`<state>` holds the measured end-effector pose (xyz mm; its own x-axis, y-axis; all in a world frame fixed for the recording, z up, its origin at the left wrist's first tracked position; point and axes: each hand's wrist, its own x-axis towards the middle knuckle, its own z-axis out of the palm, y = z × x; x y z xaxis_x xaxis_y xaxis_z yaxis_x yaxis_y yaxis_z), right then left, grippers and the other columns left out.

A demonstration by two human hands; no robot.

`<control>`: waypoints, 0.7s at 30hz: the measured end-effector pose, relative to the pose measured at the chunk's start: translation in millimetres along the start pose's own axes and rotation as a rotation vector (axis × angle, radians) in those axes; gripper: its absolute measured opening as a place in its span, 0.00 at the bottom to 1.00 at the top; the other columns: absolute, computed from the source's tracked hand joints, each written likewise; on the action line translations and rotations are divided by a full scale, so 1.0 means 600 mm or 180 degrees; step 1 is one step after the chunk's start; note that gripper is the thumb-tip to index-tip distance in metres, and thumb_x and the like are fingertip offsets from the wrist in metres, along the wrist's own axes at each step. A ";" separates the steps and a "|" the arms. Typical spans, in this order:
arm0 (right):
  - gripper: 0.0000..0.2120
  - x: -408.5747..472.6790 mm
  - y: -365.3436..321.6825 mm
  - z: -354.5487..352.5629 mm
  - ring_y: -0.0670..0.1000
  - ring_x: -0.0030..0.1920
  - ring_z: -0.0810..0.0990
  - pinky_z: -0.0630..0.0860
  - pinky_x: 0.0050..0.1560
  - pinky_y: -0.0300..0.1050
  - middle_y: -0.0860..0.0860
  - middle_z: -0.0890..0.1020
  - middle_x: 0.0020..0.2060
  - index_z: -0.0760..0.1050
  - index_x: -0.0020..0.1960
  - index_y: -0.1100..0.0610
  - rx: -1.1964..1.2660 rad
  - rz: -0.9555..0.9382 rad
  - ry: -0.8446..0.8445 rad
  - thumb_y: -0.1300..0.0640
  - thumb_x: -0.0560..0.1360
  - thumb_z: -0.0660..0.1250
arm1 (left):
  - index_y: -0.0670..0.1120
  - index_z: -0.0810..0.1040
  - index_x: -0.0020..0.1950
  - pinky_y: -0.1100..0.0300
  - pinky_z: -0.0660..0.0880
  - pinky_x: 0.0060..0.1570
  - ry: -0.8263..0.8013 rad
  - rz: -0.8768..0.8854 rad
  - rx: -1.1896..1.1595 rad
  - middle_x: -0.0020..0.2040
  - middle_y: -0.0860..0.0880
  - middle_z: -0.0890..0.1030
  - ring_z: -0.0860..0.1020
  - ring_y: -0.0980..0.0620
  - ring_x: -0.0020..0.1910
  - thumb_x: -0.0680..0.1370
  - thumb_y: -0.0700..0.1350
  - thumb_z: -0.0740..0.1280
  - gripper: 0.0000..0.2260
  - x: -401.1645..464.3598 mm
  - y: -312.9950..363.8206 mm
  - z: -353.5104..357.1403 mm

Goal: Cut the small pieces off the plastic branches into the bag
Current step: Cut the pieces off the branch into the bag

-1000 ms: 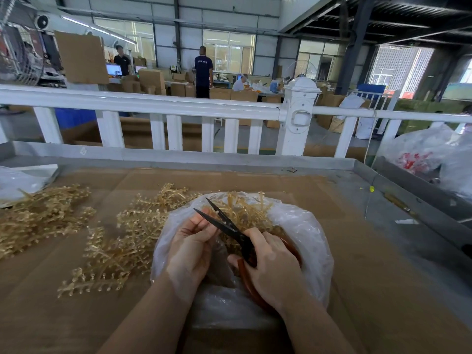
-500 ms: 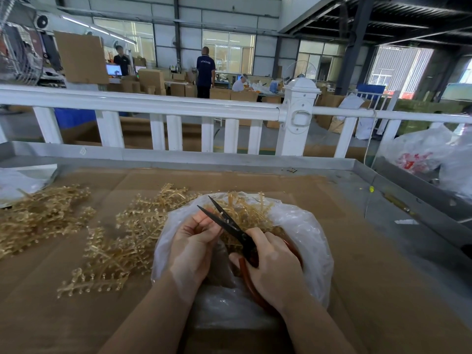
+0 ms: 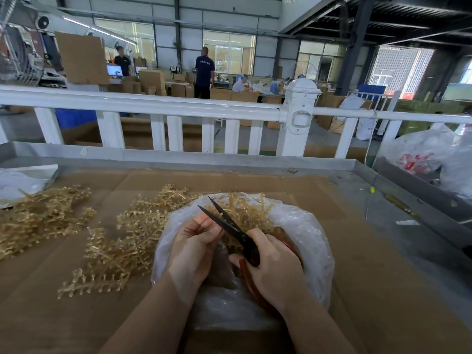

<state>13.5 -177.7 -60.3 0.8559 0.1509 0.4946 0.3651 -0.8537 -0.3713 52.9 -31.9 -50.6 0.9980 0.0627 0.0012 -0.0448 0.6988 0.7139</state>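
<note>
A clear plastic bag [image 3: 310, 241] lies open on the cardboard-covered table, with tan plastic pieces [image 3: 251, 210] heaped at its far side. My right hand [image 3: 274, 268] grips black scissors [image 3: 227, 222] with red handles; the blades are spread and point up-left over the bag. My left hand [image 3: 195, 245] is over the bag's left side with its fingers curled by the lower blade; what it holds is hidden. Tan plastic branches [image 3: 122, 238] lie just left of the bag, and another pile of branches [image 3: 40, 218] sits further left.
A raised metal rim [image 3: 204, 159] bounds the table's far side, with a white fence [image 3: 158, 106] behind it. A white bag [image 3: 18, 182] lies at the far left. More plastic bags [image 3: 424, 154] sit off the right edge. People stand among boxes far behind.
The scissors and both hands have crept slightly toward the far side of the bag. The blades stay spread about the same.
</note>
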 end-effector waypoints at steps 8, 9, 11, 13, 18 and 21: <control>0.21 -0.001 0.003 -0.005 0.43 0.55 0.73 0.70 0.57 0.35 0.42 0.77 0.52 0.71 0.61 0.46 0.0109 0.0023 -0.0094 0.36 0.73 0.60 | 0.36 0.74 0.44 0.63 0.80 0.40 0.0028 0.0209 0.0334 0.35 0.43 0.74 0.76 0.49 0.37 0.71 0.22 0.61 0.11 -0.001 -0.002 -0.002; 0.21 -0.001 0.004 -0.006 0.43 0.55 0.73 0.70 0.57 0.36 0.42 0.77 0.52 0.71 0.60 0.46 0.0095 0.0022 -0.0099 0.36 0.73 0.60 | 0.36 0.74 0.44 0.63 0.80 0.41 0.0016 0.0211 0.0331 0.34 0.43 0.74 0.76 0.49 0.37 0.71 0.22 0.60 0.11 -0.001 -0.002 -0.002; 0.21 -0.001 0.004 -0.005 0.43 0.54 0.73 0.71 0.56 0.36 0.42 0.77 0.51 0.70 0.60 0.46 0.0022 0.0017 -0.0097 0.36 0.73 0.59 | 0.36 0.73 0.44 0.62 0.81 0.42 -0.0031 0.0178 0.0289 0.34 0.43 0.75 0.78 0.49 0.36 0.71 0.22 0.60 0.11 -0.002 0.000 0.000; 0.21 -0.001 0.003 -0.004 0.44 0.53 0.73 0.71 0.55 0.36 0.42 0.77 0.51 0.70 0.60 0.46 -0.0034 0.0016 -0.0080 0.35 0.74 0.58 | 0.35 0.74 0.44 0.61 0.81 0.42 -0.0074 0.0131 0.0224 0.36 0.42 0.76 0.79 0.49 0.38 0.71 0.22 0.60 0.11 -0.003 0.001 0.001; 0.22 -0.001 0.004 0.000 0.45 0.54 0.73 0.71 0.54 0.37 0.43 0.77 0.51 0.70 0.61 0.47 -0.0128 0.0024 -0.0040 0.35 0.74 0.56 | 0.34 0.75 0.46 0.60 0.80 0.44 -0.0090 0.0023 0.0198 0.41 0.39 0.76 0.78 0.46 0.42 0.72 0.22 0.59 0.10 -0.005 0.002 0.000; 0.23 -0.001 0.003 0.001 0.45 0.53 0.74 0.71 0.53 0.37 0.44 0.78 0.50 0.71 0.60 0.47 -0.0124 0.0031 0.0014 0.34 0.74 0.55 | 0.33 0.75 0.47 0.60 0.80 0.44 -0.0176 -0.0025 0.0232 0.41 0.39 0.78 0.81 0.49 0.39 0.72 0.22 0.59 0.11 -0.006 0.002 -0.001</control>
<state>14.0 -178.8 -61.7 0.8578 0.1403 0.4944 0.3420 -0.8739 -0.3455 49.6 -31.1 -50.1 0.9993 0.0166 0.0327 -0.0357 0.6452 0.7632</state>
